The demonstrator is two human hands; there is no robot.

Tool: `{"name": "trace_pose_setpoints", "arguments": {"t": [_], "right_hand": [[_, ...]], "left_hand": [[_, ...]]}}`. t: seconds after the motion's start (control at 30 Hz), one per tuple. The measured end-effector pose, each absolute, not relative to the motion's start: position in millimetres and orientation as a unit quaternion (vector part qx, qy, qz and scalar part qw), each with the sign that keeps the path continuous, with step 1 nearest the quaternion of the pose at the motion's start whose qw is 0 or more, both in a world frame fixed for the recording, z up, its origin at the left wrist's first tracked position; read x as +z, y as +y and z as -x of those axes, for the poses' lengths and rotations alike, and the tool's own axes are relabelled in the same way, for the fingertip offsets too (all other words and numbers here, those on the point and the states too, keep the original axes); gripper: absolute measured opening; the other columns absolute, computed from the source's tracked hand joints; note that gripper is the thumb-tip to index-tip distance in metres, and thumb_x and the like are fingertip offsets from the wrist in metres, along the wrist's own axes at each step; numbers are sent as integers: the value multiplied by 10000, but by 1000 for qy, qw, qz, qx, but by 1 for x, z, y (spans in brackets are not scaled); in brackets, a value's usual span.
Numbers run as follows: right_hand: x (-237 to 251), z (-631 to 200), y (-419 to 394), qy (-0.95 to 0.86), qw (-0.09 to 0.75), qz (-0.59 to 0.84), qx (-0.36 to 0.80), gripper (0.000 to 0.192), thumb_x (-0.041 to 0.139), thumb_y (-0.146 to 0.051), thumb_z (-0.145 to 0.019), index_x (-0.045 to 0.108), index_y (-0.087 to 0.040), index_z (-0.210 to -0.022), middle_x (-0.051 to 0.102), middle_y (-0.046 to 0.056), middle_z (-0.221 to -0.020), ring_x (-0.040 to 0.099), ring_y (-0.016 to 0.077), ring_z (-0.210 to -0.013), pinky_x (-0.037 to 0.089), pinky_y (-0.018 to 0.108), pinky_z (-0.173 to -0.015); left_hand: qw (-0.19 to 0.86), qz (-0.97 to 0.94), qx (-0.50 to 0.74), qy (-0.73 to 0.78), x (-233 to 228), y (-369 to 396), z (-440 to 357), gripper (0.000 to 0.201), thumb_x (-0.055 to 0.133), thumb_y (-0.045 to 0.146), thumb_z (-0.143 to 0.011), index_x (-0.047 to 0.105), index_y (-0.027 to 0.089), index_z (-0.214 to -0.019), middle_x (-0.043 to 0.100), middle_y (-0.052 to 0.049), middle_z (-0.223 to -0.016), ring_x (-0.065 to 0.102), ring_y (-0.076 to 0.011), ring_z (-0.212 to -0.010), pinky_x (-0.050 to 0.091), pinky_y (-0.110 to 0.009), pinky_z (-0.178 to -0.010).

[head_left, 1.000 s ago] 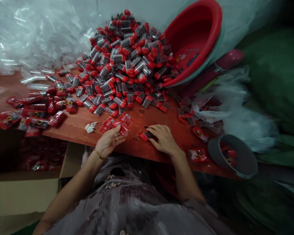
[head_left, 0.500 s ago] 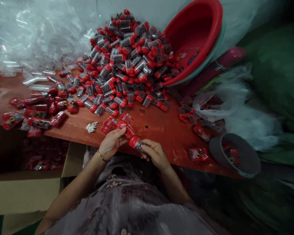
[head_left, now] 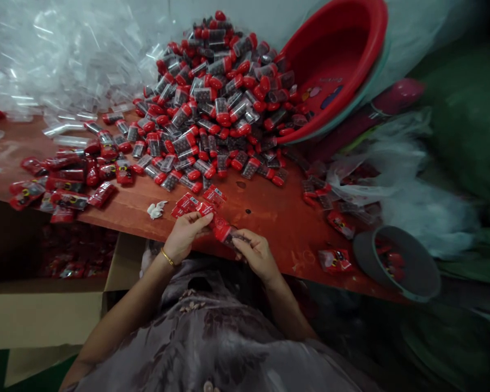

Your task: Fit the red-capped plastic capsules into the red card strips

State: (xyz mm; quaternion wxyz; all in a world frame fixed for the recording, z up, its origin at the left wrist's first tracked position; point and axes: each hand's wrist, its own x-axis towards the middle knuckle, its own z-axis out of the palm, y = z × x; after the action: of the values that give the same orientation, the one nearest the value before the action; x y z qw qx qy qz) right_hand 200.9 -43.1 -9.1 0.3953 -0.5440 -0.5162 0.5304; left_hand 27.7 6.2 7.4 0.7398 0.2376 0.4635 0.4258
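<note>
At the near edge of the reddish-brown wooden desk [head_left: 269,209] both hands meet. The right hand [head_left: 256,255] pinches a small clear plastic vial with a red cap [head_left: 228,235], its fingers closed around the dark-filled body, the cap pointing toward the left hand. The left hand [head_left: 185,235], a gold bangle at its wrist, grips a fanned bundle of flat red printed sleeves [head_left: 198,206]; its fingertips touch the sleeve next to the vial's cap. Whether the cap is already inside a sleeve cannot be told.

A second ago the right hand lay flat on the desk farther right, covering a vial, while the left held the sleeves alone. Half a second ago the vial was already lifted beside the sleeves; since then the hands have drawn slightly closer together.

Toward the far edge rises a large heap of red-capped vials [head_left: 212,103], spilling from a tilted red plastic basin [head_left: 335,60]. Wrapped red packets [head_left: 65,179] lie near the left edge, clear plastic film [head_left: 57,60] is piled at the far left corner, and a grey round bowl [head_left: 396,264] sits at the near right corner.
</note>
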Motion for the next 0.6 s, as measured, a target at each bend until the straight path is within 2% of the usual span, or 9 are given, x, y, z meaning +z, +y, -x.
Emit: {"name": "trace_pose_setpoints", "arguments": {"t": [0.3,0.47,0.6], "right_hand": [[-24,-196,-40,-473,428,508,579,286,529,-460,-811,581,-179,-798,451,-69,-502,386,59,-392,300,177,-378],[-25,-185,-40,-506,465,534,493,261,506,-434,-854,561,-189,-784,455,-62,-542,398,59,-440,320,179,-420],[-28,-176,-42,-509,472,535,482,260,471,-428,-883,540,-192,-796,455,-60,-547,408,68,-460,331,187,-442]], "left_hand": [[743,-249,432,446,8,-1,-38,401,862,330,-469,680,120,-758,707,-17,-706,629,-113,-613,500,-236,-640],[737,-226,474,426,-1,-7,-47,412,856,304,-491,686,131,-823,718,-30,-782,638,-122,-673,493,-247,-697],[737,-219,486,416,-7,-10,-51,351,820,381,-556,666,128,-745,643,18,-615,540,-64,-519,445,-193,-562]]}}
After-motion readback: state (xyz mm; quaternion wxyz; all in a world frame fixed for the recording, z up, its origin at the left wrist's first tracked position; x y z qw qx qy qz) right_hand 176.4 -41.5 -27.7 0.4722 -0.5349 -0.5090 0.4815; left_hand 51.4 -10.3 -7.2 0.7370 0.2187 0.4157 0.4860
